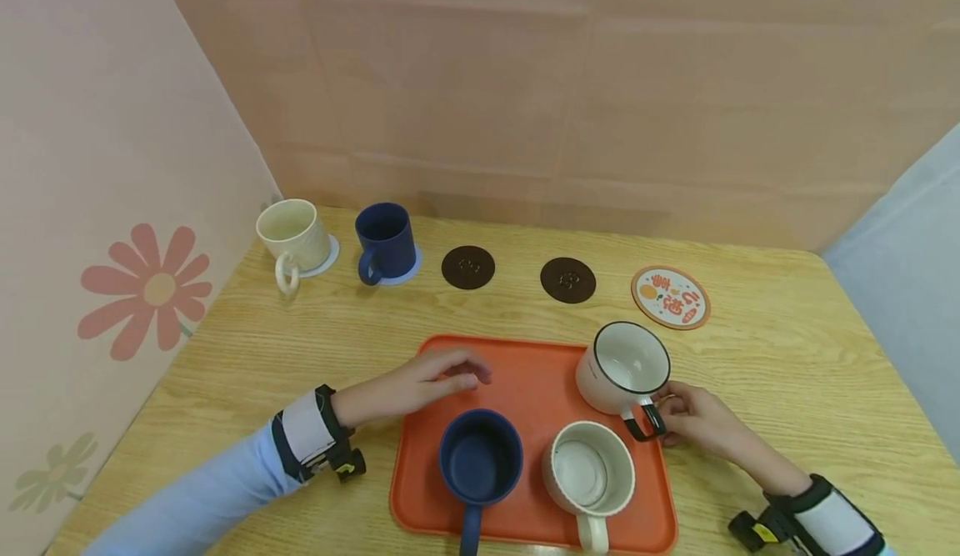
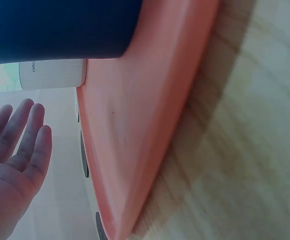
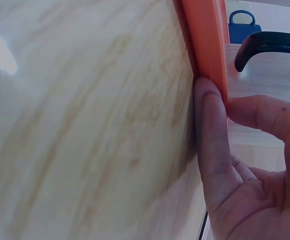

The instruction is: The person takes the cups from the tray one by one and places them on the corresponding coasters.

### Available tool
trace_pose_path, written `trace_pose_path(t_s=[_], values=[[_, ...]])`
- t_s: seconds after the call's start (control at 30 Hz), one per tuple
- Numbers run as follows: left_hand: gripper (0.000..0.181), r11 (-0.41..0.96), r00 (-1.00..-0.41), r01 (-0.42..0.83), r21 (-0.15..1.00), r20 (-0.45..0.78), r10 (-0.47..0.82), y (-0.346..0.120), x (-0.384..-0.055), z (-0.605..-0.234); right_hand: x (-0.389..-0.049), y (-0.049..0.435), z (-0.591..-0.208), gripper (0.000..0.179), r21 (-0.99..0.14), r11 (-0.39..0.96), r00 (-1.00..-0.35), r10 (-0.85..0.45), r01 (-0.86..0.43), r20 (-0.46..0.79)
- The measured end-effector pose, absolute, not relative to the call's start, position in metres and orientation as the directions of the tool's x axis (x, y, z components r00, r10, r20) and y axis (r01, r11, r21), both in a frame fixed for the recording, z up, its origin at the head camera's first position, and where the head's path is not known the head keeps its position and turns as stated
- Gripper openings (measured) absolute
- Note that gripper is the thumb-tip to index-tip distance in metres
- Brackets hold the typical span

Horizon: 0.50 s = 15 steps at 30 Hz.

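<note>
An orange tray (image 1: 517, 377) carries a dark blue mug (image 1: 480, 464), a cream mug (image 1: 588, 477) and a white mug with a black rim (image 1: 603, 381). My right hand (image 1: 697, 423) is at the tray's right edge, beside the white mug's black handle. In the right wrist view, its thumb and fingers (image 3: 215, 135) pinch the tray's rim (image 3: 207, 45). Over the tray's left part hovers my left hand (image 1: 431, 385), holding nothing, its fingers loosely bent. The left wrist view shows that hand's palm (image 2: 9, 185) beyond the dark blue mug (image 2: 59, 30).
Along the back of the wooden table (image 1: 300, 356), a cream mug (image 1: 296, 235) and a blue mug (image 1: 386, 239) stand on pale coasters. To their right lie two dark coasters (image 1: 468, 267) and a printed orange-rimmed coaster (image 1: 670, 298). A curtain-like backdrop (image 1: 525, 81) rises behind.
</note>
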<state>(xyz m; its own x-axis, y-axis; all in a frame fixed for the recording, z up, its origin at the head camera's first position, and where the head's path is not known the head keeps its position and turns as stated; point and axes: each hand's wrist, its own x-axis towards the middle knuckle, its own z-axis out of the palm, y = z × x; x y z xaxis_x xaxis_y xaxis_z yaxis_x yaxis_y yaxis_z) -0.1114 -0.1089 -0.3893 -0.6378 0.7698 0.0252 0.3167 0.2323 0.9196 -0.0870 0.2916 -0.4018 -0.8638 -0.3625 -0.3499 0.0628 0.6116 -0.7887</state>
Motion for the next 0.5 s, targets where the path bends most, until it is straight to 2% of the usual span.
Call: trace_pose_path(t_s=[0.23,0.5], values=[[0.032,0.255,-0.656,0.293,0.922,0.0,0.755,-0.118,-0.105,-0.393,-0.087,0.292,-0.402,0.027,-0.791,0.609,-0.865,-0.362,0.063,-0.347],[0.032,0.287,-0.707,0.271,0.919,-0.012,0.707,-0.132,-0.098,-0.394,-0.086,0.291,-0.401,0.028,-0.795,0.604,-0.868,-0.365,0.055,-0.337]])
